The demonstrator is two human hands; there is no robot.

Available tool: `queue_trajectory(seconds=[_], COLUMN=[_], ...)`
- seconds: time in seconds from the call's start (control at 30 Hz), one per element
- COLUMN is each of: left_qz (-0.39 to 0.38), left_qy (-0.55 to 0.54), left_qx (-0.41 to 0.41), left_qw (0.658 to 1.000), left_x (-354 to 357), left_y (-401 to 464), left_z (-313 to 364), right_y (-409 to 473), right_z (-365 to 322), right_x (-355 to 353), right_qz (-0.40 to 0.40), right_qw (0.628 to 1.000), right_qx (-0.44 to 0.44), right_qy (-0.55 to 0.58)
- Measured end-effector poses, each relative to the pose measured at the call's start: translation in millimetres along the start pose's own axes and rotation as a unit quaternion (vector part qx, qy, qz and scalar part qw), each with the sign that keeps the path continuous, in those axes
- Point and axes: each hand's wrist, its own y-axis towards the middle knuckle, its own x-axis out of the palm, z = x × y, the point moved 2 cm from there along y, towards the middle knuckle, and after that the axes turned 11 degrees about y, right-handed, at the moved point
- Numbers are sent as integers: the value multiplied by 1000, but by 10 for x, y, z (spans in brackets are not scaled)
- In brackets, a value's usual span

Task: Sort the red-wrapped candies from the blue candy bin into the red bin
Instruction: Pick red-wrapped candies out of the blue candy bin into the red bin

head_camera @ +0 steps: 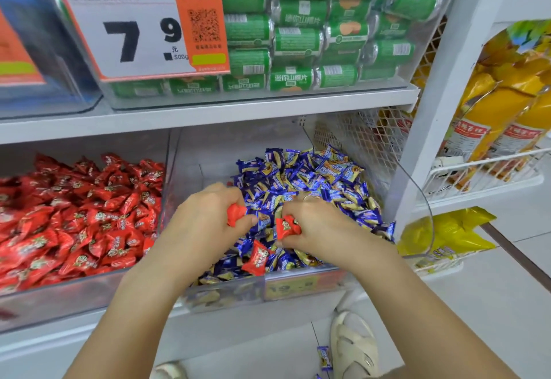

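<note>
The clear bin of blue-wrapped candies [316, 181] sits on the lower shelf, right of the clear bin full of red-wrapped candies [74, 223]. Both my hands are inside the blue bin. My left hand [205, 217] grips a red-wrapped candy [236, 214] in its curled fingers. My right hand [316, 226] pinches another red-wrapped candy [286, 226]. A third red candy [257, 258] lies loose on the blue ones just below my hands, near the bin's front wall [268, 287].
A shelf board [208, 110] hangs close above the bins, carrying a clear box of green packets [298, 35] with an orange price card [140, 26]. A white upright [447, 80] stands right of the blue bin. One blue candy [324, 357] lies on the floor by a sandal [354, 346].
</note>
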Motion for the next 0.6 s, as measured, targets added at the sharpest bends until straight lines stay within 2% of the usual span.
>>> queue_trajectory(seconds=[0.1,0.17,0.33,0.43,0.53,0.6], left_qz=[-85,-112,-172,-114,32,119], left_qy=[5,-19,-1,-52,-118,-75], left_qx=[12,21,52,51,-9,-62], left_qw=[996,993,984,991,992,988], left_x=[57,114,254,80,-431,-738], left_y=[-88,-127,-148,-179,-281,-376], left_z=[11,12,63,41,-209,-501], right_y=[54,67,21,-41,-90,-96], right_z=[-3,0,-1,-114,-369,-654], right_x=[70,73,-104,-241,-277,-234], right_qz=[-9,5,114,187,217,205], right_qw=[999,1000,991,969,946,934], right_qx=[-10,-15,-27,-35,-49,-72], right_qy=[-30,-17,66,157,238,284])
